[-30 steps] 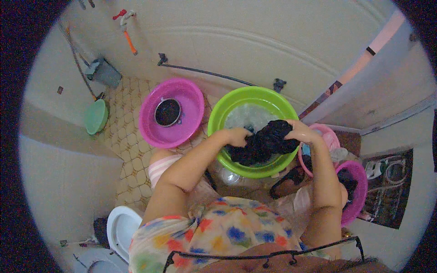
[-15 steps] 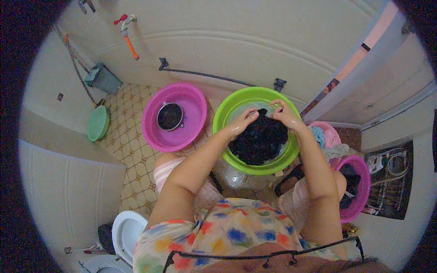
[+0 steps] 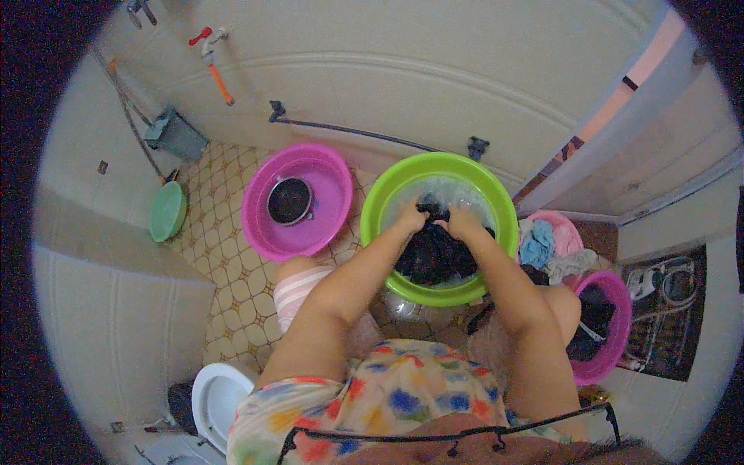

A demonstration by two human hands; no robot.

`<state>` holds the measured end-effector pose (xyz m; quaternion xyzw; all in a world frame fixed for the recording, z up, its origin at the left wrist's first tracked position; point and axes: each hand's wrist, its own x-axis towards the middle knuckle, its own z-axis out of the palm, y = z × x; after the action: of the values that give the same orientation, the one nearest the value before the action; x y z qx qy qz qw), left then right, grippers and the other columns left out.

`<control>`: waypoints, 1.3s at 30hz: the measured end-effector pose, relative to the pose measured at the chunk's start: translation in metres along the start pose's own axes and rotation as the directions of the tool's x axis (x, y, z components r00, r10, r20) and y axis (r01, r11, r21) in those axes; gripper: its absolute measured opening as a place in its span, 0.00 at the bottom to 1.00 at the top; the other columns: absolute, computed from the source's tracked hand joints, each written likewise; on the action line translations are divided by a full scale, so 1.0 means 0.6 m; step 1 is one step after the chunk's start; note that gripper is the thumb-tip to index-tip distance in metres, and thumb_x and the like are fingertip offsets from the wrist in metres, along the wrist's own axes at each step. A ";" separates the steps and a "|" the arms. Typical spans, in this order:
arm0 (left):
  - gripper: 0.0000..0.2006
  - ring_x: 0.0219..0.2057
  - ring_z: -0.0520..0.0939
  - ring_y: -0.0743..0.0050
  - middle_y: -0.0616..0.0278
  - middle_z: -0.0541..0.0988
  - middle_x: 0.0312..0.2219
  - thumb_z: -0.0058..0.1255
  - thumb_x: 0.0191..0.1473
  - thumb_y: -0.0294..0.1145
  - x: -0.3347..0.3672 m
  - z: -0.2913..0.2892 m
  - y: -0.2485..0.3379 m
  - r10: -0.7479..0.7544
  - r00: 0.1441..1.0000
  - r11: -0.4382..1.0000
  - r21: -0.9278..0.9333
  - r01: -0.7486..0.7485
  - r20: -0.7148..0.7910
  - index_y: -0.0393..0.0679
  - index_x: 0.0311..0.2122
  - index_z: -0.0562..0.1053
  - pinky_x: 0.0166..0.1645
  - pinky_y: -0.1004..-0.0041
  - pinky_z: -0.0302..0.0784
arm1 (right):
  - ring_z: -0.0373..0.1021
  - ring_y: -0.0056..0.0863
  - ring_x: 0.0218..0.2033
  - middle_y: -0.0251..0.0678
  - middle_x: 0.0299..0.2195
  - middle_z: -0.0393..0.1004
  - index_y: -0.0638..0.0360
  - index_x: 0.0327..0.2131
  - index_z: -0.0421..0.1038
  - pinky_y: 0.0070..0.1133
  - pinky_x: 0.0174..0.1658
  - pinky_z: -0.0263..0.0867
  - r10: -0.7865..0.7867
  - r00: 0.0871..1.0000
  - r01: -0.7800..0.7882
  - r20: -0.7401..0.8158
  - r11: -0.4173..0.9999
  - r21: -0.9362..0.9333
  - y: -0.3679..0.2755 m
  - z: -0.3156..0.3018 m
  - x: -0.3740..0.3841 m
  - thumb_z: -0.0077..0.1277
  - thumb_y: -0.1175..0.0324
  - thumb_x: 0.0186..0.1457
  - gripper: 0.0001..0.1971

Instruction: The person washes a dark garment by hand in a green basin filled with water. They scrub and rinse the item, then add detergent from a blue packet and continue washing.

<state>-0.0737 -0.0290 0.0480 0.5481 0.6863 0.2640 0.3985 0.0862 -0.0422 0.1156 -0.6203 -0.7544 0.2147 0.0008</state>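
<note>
A black garment (image 3: 434, 256) lies bunched and wet in a lime-green basin (image 3: 375, 264) that holds sudsy water (image 3: 470, 191). At the far part of the cloth, my left hand (image 3: 412, 215) is closed on its left side. My right hand (image 3: 463, 222) grips the same cloth a little to the right, its thumb pointing inward. Both hands are down inside the basin, close together. Some of the fingers are hidden by the cloth and the suds.
To the left stands a pink basin (image 3: 333, 225) with a dark round-topped container (image 3: 290, 201). At right are a pink tub of clothes (image 3: 568, 239) and a magenta basin (image 3: 625, 325) with dark cloth. A pipe (image 3: 356, 132) runs along the wall; a toilet (image 3: 203, 387) is lower left.
Both hands have moved down into the basin and nearer each other, taking the far part of the black garment with them. More suds show behind it.
</note>
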 end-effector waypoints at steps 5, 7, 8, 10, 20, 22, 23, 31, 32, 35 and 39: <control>0.30 0.49 0.66 0.54 0.48 0.65 0.48 0.52 0.44 0.37 0.015 0.024 0.001 0.040 0.998 0.880 -0.474 -0.016 0.040 0.40 0.52 0.59 0.52 0.63 0.61 | 0.60 0.47 0.48 0.54 0.44 0.63 0.59 0.49 0.59 0.35 0.49 0.57 0.165 0.985 -0.170 0.041 0.971 0.168 0.019 0.018 0.047 0.46 0.53 0.49 0.27; 0.28 0.46 0.69 0.55 0.50 0.68 0.45 0.50 0.46 0.43 0.006 0.027 0.019 -0.070 0.996 0.696 -0.713 0.084 0.049 0.41 0.51 0.61 0.51 0.64 0.62 | 0.62 0.47 0.46 0.53 0.43 0.65 0.61 0.46 0.62 0.33 0.48 0.57 0.254 0.958 -0.172 -0.133 0.881 0.440 -0.004 0.036 0.047 0.46 0.57 0.49 0.24; 0.28 0.45 0.70 0.56 0.51 0.70 0.43 0.48 0.47 0.45 -0.001 0.024 0.030 -0.126 0.990 0.573 -0.810 0.127 0.066 0.41 0.50 0.62 0.50 0.64 0.63 | 0.63 0.46 0.46 0.52 0.43 0.65 0.63 0.44 0.63 0.33 0.48 0.57 0.310 0.928 -0.148 -0.204 0.814 0.562 -0.023 0.041 0.040 0.46 0.58 0.49 0.22; 0.27 0.42 0.72 0.59 0.53 0.71 0.41 0.46 0.47 0.50 -0.013 0.001 0.055 -0.046 0.937 0.294 -0.891 0.345 0.347 0.44 0.49 0.63 0.48 0.65 0.65 | 0.64 0.44 0.43 0.51 0.41 0.66 0.64 0.40 0.65 0.31 0.47 0.58 0.209 0.928 0.060 -0.309 0.733 0.677 -0.038 0.052 0.026 0.47 0.61 0.48 0.19; 0.18 0.37 0.74 0.64 0.59 0.75 0.34 0.38 0.51 0.48 -0.081 -0.075 0.142 -0.030 0.940 0.449 -0.835 0.318 0.341 0.46 0.38 0.71 0.45 0.68 0.66 | 0.65 0.47 0.33 0.49 0.27 0.67 0.64 0.32 0.68 0.31 0.37 0.61 -0.212 0.810 0.458 -0.547 0.811 0.365 -0.100 -0.056 -0.070 0.49 0.66 0.48 0.11; 0.19 0.40 0.73 0.61 0.59 0.75 0.36 0.35 0.53 0.46 -0.058 -0.056 0.125 -0.103 0.894 0.393 -0.808 0.439 0.436 0.44 0.40 0.70 0.48 0.67 0.65 | 0.65 0.48 0.32 0.50 0.27 0.67 0.64 0.33 0.68 0.32 0.36 0.61 -0.211 0.840 0.419 -0.499 0.838 0.349 -0.099 -0.057 -0.068 0.47 0.65 0.49 0.12; 0.19 0.40 0.73 0.61 0.59 0.74 0.36 0.35 0.52 0.46 -0.059 -0.057 0.134 -0.151 0.873 0.374 -0.791 0.484 0.463 0.44 0.40 0.70 0.48 0.66 0.64 | 0.65 0.47 0.32 0.50 0.27 0.67 0.64 0.33 0.68 0.33 0.36 0.61 -0.193 0.868 0.379 -0.458 0.852 0.361 -0.096 -0.055 -0.063 0.45 0.64 0.50 0.13; 0.18 0.36 0.69 0.73 0.64 0.71 0.30 0.43 0.50 0.52 -0.072 -0.037 0.133 -0.071 0.984 0.643 -0.746 0.173 0.166 0.45 0.34 0.68 0.43 0.74 0.61 | 0.66 0.47 0.35 0.52 0.34 0.68 0.66 0.39 0.66 0.33 0.41 0.60 0.092 0.942 0.112 -0.324 0.821 0.560 0.021 -0.024 0.037 0.41 0.56 0.53 0.20; 0.18 0.36 0.69 0.71 0.63 0.70 0.31 0.45 0.49 0.51 -0.061 -0.036 0.126 -0.107 0.987 0.659 -0.735 0.161 0.120 0.45 0.35 0.67 0.44 0.73 0.61 | 0.66 0.47 0.36 0.52 0.35 0.67 0.66 0.40 0.64 0.33 0.42 0.60 0.122 0.936 0.089 -0.330 0.824 0.559 0.036 -0.036 0.048 0.42 0.55 0.52 0.21; 0.22 0.38 0.69 0.64 0.58 0.68 0.34 0.57 0.42 0.40 -0.084 -0.072 0.160 -0.192 0.981 0.668 -0.736 0.111 -0.027 0.46 0.42 0.64 0.46 0.70 0.62 | 0.61 0.50 0.44 0.55 0.41 0.62 0.63 0.45 0.60 0.34 0.46 0.58 0.057 0.934 0.117 -0.352 0.884 0.453 0.033 -0.063 0.032 0.47 0.52 0.49 0.26; 0.33 0.42 0.69 0.54 0.50 0.68 0.40 0.59 0.31 0.23 -0.029 -0.033 0.067 0.017 0.967 0.955 -0.282 -0.091 -0.253 0.46 0.47 0.61 0.48 0.64 0.64 | 0.60 0.52 0.45 0.55 0.44 0.58 0.62 0.48 0.57 0.36 0.46 0.60 -0.130 0.957 0.177 -0.260 0.970 0.166 0.028 -0.032 0.006 0.53 0.54 0.44 0.31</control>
<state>-0.0674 -0.0341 0.0953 0.4649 0.6691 0.4394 0.3784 0.1062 -0.0301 0.1263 -0.5786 -0.7709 0.2052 0.1699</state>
